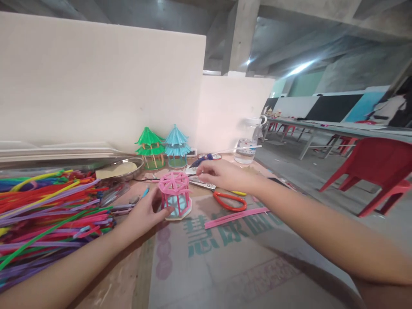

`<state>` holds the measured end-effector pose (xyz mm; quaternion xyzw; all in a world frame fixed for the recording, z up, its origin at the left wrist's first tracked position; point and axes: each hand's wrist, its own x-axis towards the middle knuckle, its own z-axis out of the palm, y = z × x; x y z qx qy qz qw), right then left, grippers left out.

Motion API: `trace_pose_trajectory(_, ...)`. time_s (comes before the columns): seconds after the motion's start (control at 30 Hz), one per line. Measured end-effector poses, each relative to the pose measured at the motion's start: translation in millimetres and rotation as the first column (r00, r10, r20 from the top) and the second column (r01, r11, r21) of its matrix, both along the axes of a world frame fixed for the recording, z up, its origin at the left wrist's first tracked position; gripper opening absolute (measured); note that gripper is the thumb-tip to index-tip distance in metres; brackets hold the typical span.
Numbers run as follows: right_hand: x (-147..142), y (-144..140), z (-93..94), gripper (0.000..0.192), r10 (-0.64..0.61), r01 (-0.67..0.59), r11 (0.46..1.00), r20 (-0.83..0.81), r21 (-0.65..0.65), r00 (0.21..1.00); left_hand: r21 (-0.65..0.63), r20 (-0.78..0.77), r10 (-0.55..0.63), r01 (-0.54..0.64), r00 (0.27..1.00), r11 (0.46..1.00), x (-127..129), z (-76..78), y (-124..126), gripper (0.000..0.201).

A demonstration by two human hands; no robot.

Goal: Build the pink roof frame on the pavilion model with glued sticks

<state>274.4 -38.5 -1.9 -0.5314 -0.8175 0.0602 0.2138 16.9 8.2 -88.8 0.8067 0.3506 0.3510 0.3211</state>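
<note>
My left hand (144, 212) rests on the table against the base of a small pink pipe-cleaner pavilion frame (175, 194), thumb touching its lower edge. My right hand (222, 174) reaches past it, fingers bent over a metal ruler (202, 183) and small items near the table's back; whether it grips anything is unclear. Orange-handled scissors (230, 201) lie just under my right wrist. A few pink pipe cleaners (236, 216) lie flat to the right of the frame.
A big heap of coloured pipe cleaners (41, 214) fills the left. A metal tray (122, 169), a green model pavilion (149, 148), a blue one (176, 146) and a clear jar (247, 146) stand at the back. Red chairs (373, 171) stand right.
</note>
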Motion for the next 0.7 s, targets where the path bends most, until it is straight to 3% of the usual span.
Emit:
trace_pose_trajectory(0.1,19.8,-5.8,-14.6,0.030,-0.141,0.178,0.977,0.271,-0.116,0.952,-0.014,0.043,0.043,-0.043,0.998,0.999,2.5,2.1,-3.0,0.063)
trace_pose_trajectory(0.3,36.8,-6.6,-40.0,0.043,-0.215,0.292,0.941,0.363,-0.173,0.907,-0.088,0.145,0.051,-0.039,0.988,0.995,3.7,2.9,-6.5,0.064)
trace_pose_trajectory(0.53,33.2,-2.3,-56.7,0.069,-0.216,0.265,0.950,0.266,-0.166,0.940,-0.061,0.123,0.064,-0.057,0.990,0.997,0.7,1.0,-3.8,0.068)
trace_pose_trajectory(0.7,34.2,6.5,-71.5,0.062,-0.173,0.173,0.985,0.005,-0.009,0.985,-0.135,0.199,0.050,-0.023,0.979,0.991,1.8,-0.3,-5.0,0.068)
